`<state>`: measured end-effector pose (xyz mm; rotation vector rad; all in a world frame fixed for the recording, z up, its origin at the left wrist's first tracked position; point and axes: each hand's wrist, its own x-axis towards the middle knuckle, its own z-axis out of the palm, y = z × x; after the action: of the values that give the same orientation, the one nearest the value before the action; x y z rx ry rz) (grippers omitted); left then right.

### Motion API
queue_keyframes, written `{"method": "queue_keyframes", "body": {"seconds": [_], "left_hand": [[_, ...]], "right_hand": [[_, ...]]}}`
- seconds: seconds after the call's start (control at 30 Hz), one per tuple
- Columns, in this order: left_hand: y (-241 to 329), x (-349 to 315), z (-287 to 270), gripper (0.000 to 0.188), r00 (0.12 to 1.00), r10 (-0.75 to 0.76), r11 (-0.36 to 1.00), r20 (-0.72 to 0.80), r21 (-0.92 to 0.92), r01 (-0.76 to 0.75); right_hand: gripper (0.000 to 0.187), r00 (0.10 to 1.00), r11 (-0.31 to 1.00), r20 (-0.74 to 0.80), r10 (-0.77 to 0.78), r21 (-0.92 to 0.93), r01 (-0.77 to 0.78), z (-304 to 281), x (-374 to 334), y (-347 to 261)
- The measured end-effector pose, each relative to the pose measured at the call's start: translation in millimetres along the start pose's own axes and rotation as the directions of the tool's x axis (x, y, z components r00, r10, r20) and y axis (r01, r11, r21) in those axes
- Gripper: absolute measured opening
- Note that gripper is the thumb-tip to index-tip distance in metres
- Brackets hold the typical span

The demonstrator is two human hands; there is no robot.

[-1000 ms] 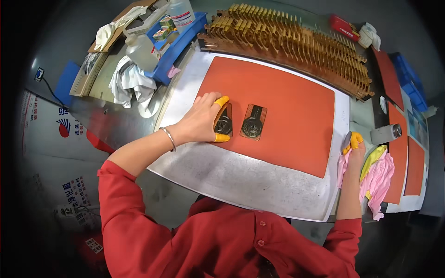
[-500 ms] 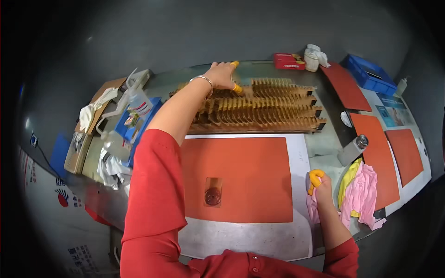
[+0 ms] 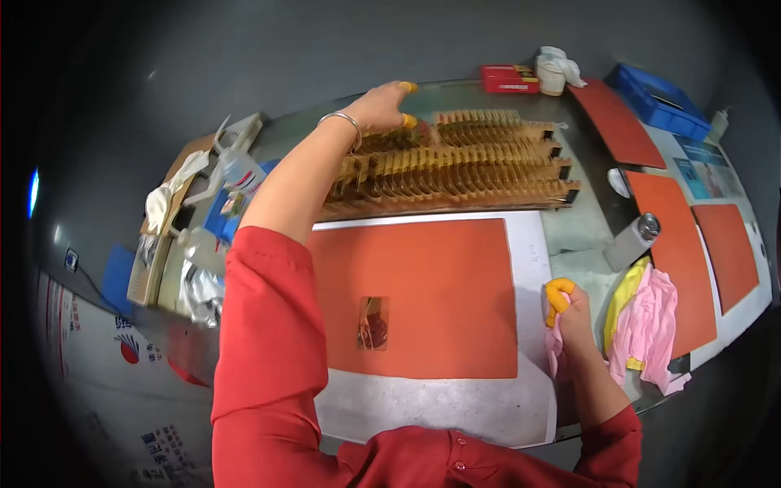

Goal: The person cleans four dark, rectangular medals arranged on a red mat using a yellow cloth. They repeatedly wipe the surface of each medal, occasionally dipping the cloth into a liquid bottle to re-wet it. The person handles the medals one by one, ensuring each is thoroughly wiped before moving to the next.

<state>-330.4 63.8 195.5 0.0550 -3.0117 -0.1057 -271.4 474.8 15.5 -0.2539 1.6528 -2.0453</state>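
Left hand (image 3: 382,106) stays extended over the slotted rack (image 3: 455,167), fingers spread (yellow-capped); right hand (image 3: 569,313) clamps a pink cloth (image 3: 555,346).

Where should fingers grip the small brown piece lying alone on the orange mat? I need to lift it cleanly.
The brown piece lies flat on the orange mat with bare mat around it. Probably come from above and pinch its two long side edges; its flat pose offers no raised part to hold.
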Motion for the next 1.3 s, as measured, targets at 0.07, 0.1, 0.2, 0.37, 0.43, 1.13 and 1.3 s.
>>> {"method": "queue_keyframes", "body": {"seconds": [0.07, 0.1, 0.2, 0.37, 0.43, 1.13, 1.3], "left_hand": [[26.4, -53.9, -27.4, 0.061, 0.985, 0.029, 0.988, -0.168, -0.145, -0.054], [33.2, -82.4, -24.0, 0.061, 0.99, 0.053, 0.974, -0.134, -0.213, -0.08], [42.7, -192.4, 12.5, 0.098, 0.979, 0.189, 0.959, 0.081, -0.228, -0.167], [65.8, -263.0, 75.5, 0.102, 0.966, 0.114, 0.953, 0.23, -0.301, -0.041], [79.5, -280.3, 80.1, 0.093, 0.976, -0.025, 0.937, 0.217, -0.336, 0.098], [72.3, -294.7, 74.1, 0.084, 0.981, -0.081, 0.953, 0.177, -0.274, 0.128], [84.1, -282.4, 50.7, 0.093, 0.992, -0.044, 0.967, 0.119, -0.246, 0.073]], "right_hand": [[0.006, 1.0, 1.0, -0.023, -0.019, 0.005, 0.019, -1.0, 0.4, 5.6], [0.008, 0.998, 0.999, -0.063, -0.031, -0.019, 0.03, 1.4, -0.7, 2.4], [0.009, 0.992, 0.995, -0.072, -0.1, 0.017, 0.102, 2.6, -0.8, 5.8], [0.009, 0.993, 0.956, -0.023, -0.114, 0.271, 0.116, 2.2, 8.3, 10.8], [0.01, 0.997, 0.999, -0.074, 0.012, -0.041, -0.015, 16.7, 5.9, 3.6], [0.007, 0.995, 0.998, -0.087, -0.052, 0.028, 0.054, 19.6, 0.3, -5.6], [0.006, 0.995, 0.995, -0.051, -0.082, 0.056, 0.085, 9.9, -2.0, 1.4]]}}
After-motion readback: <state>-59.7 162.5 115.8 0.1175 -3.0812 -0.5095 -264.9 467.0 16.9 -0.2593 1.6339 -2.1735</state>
